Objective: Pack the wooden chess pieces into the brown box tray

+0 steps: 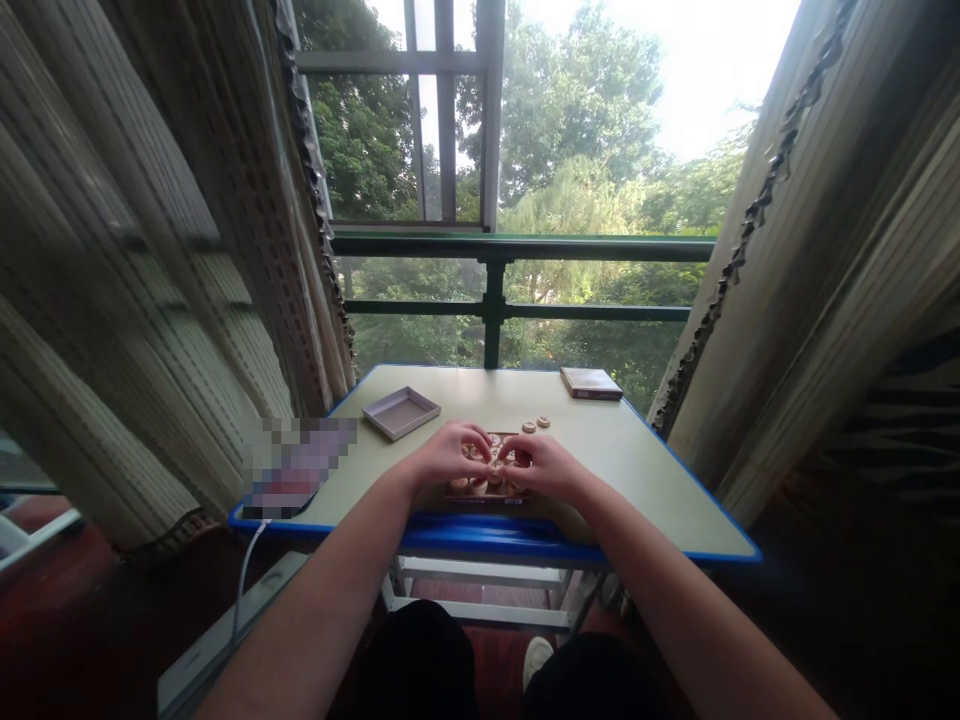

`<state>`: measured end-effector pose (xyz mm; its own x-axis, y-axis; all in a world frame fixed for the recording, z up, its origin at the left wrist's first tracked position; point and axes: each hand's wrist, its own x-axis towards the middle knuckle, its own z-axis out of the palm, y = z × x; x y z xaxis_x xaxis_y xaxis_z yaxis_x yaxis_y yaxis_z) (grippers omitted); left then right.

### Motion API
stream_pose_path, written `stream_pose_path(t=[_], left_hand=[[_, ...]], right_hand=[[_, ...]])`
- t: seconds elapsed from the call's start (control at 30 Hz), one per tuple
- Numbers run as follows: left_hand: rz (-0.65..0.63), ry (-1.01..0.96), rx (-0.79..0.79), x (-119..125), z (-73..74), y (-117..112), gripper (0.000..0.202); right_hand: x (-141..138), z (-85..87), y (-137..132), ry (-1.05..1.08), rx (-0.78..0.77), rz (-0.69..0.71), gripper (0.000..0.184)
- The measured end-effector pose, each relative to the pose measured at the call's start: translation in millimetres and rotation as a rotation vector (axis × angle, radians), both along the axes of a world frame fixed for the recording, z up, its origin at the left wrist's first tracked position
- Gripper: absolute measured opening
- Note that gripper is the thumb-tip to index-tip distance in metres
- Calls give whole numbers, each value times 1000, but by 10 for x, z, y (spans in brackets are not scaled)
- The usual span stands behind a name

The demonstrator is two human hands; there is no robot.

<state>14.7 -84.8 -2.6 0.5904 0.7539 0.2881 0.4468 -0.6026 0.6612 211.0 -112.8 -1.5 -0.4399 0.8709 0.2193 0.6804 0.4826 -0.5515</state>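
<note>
Two hands: left hand and right hand are being rested, fingers curled, on wooden discs; any grasp cannot be told.
Discs: are being kept in a box near the table front edge.
Loose discs: are lying just behind.
Tray: is sitting toward the left edge.

A single head-worn view looks forward and slightly down from a seated spot at the near edge of the desk, facing the window at 12 o'clock.

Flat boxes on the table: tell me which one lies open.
The grey tray at the left lies open and empty-looking; the brown box at the far right corner is closed flat.
</note>
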Motion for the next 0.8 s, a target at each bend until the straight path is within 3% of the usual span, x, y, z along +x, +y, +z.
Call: stream_pose_path(t=[0.8], left_hand=[[24,87,66,19,-46,65,18]], right_hand=[[-37,21,4,-85,-4,-51,18]])
